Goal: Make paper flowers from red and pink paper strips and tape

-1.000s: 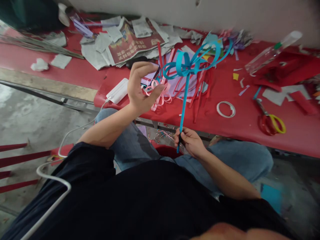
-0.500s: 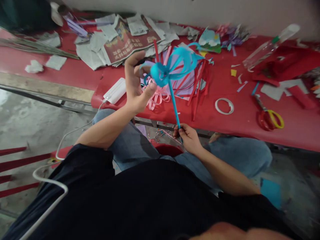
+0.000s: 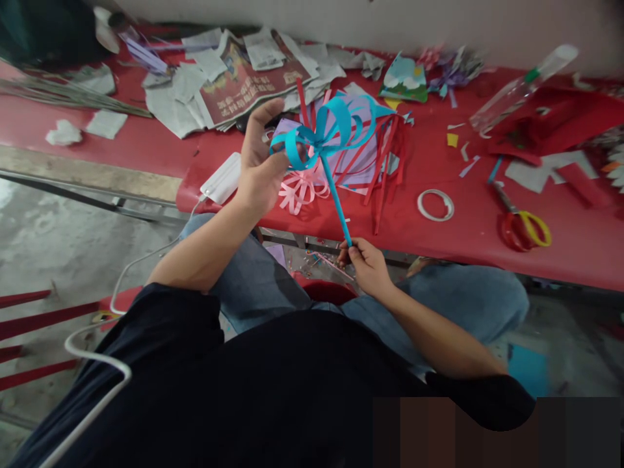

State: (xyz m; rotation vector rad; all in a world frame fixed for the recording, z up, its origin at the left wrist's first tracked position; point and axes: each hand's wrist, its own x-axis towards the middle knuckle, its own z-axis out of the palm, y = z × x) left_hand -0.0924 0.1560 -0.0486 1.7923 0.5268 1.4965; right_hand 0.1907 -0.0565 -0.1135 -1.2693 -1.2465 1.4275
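Note:
A bright blue paper flower [image 3: 336, 127], made of looped strips on a thin blue stem [image 3: 336, 198], is held tilted above the table's front edge. My right hand [image 3: 368, 263] pinches the lower end of the stem. At the flower's left side, my left hand [image 3: 260, 162] has its thumb against a blue loop and its index finger arched above; the other fingertips are partly hidden behind the strips. Below the flower lie pink paper loops [image 3: 299, 192], lilac paper sheets [image 3: 363, 159] and red paper strips [image 3: 390, 169].
On the red-covered table [image 3: 463, 244] are a white tape ring [image 3: 435, 205], scissors [image 3: 524, 227], a clear bottle [image 3: 521, 91], newspaper [image 3: 244, 91] and a white power bank [image 3: 221, 179] with its cable [image 3: 121, 276]. Dry stems [image 3: 73, 94] lie at left.
The blue flower has turned a little, so its loops show more openly. My left thumb has moved slightly left along the loops. My right hand keeps its grip on the stem.

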